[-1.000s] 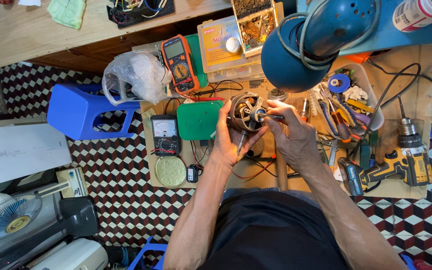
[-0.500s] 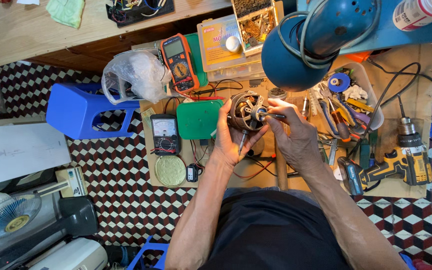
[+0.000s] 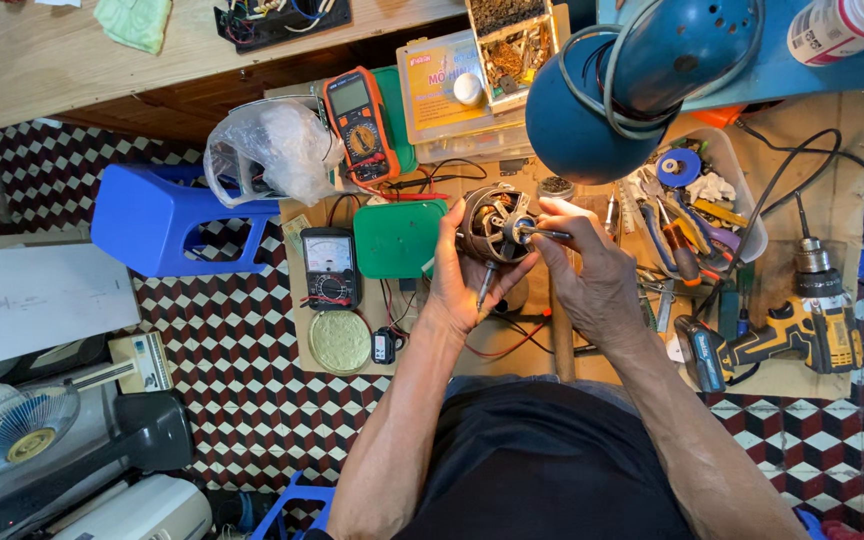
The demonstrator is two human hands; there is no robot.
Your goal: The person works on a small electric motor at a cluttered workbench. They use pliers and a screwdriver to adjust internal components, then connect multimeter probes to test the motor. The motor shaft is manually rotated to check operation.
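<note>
**Motor in hand, half the bench buried under clutter**

So, you're holding a small electric motor [image 3: 495,226] up over the wooden work board [image 3: 832,190], right in the middle of the view. Your left hand [image 3: 462,280] is wrapping around its left side and underneath, fingers curled onto the casing, and a thin shaft or rod is poking down out of that grip across your palm. Hard to say whether it's part of the motor or a separate tool. Your right hand [image 3: 592,275] is pinching a slim metal tool [image 3: 544,233] between thumb and fingertips, its tip lying at the motor's hub. The tip itself is too small to make out.

Just left of the motor, a green plastic lid [image 3: 399,238] is lying flat, with an analog meter [image 3: 329,267] beside it and a round brass-coloured tin lid [image 3: 339,341] below that. An orange multimeter [image 3: 362,122] is sitting further up, partly tucked against a crumpled clear plastic bag [image 3: 274,150].

To your right, a white tray of pliers and hand tools [image 3: 687,215] is half covered by a big blue fan housing [image 3: 642,80] with a cord looped over it, so most of what's in there is a jumble. A yellow cordless drill [image 3: 802,335] is lying near the board's right edge. A blue plastic stool [image 3: 167,220] is standing on the checkered floor, and a white desk fan [image 3: 7,425] is getting cut off at the lower left corner. Your forearms are hiding the board directly beneath the motor.
</note>
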